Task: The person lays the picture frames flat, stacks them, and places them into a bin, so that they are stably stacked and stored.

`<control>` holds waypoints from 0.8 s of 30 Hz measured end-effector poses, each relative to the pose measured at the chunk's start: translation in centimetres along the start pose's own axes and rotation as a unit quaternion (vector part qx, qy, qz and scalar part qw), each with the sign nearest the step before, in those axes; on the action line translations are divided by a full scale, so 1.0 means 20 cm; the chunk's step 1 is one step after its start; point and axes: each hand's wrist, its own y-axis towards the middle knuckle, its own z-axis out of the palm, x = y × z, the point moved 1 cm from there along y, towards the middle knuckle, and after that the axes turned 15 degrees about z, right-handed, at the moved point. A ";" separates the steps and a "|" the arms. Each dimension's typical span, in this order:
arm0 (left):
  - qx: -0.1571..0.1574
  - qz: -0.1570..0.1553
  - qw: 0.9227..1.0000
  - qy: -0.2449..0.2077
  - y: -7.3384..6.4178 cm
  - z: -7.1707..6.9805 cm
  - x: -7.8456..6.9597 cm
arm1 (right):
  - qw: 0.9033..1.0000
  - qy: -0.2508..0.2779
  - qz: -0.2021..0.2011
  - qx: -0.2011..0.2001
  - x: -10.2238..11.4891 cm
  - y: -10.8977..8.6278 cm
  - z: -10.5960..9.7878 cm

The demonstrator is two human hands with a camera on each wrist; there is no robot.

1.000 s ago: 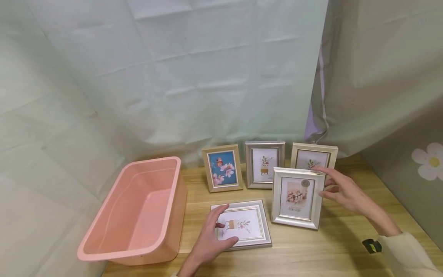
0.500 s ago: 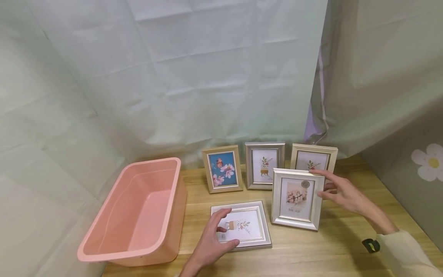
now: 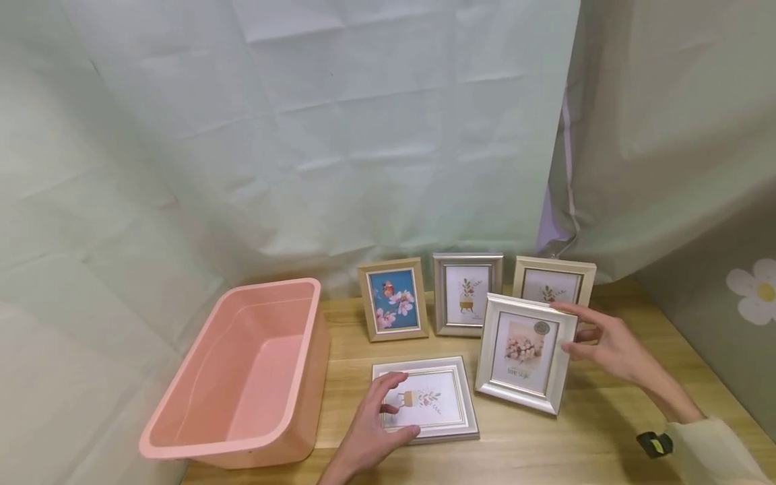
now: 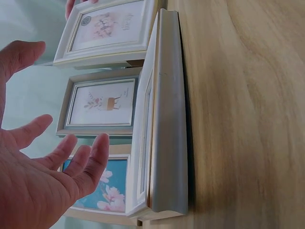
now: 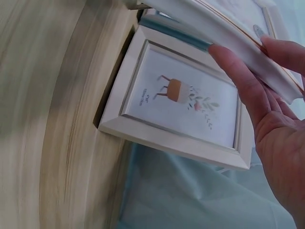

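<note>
A person's right hand (image 3: 613,349) pinching the right edge of a tilted pink-flower frame (image 3: 523,353) at right, empty left hand (image 3: 377,430) with fingers parted above a flat-lying white frame (image 3: 445,401), three standing frames (image 3: 467,296) beyond, pink tub (image 3: 310,377) at left

Five frames (image 3: 526,353), one tub (image 3: 310,397)
</note>
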 end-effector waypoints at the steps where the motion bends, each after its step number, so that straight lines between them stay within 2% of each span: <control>1: 0.001 -0.006 1.000 0.000 0.00 0.00 0.00 | 1.000 0.005 0.008 -0.001 0.00 -0.01 0.00; 4: 0.003 -0.013 1.000 -0.002 -0.01 0.00 0.00 | 0.999 0.017 0.027 -0.009 0.02 -0.03 0.00; 10: 0.007 -0.006 1.000 -0.017 -0.01 0.00 0.02 | 0.996 0.048 0.062 -0.041 0.04 -0.06 0.00; 15: 0.010 -0.012 0.999 -0.040 0.00 0.01 0.02 | 0.993 0.085 0.067 -0.053 0.07 -0.11 0.03; 20: 0.000 -0.027 0.996 -0.079 0.01 0.04 0.02 | 0.982 0.169 0.068 -0.047 0.12 -0.16 0.08; 24: -0.009 -0.048 0.989 -0.137 0.02 0.06 0.02 | 0.969 0.230 0.074 -0.044 0.15 -0.20 0.14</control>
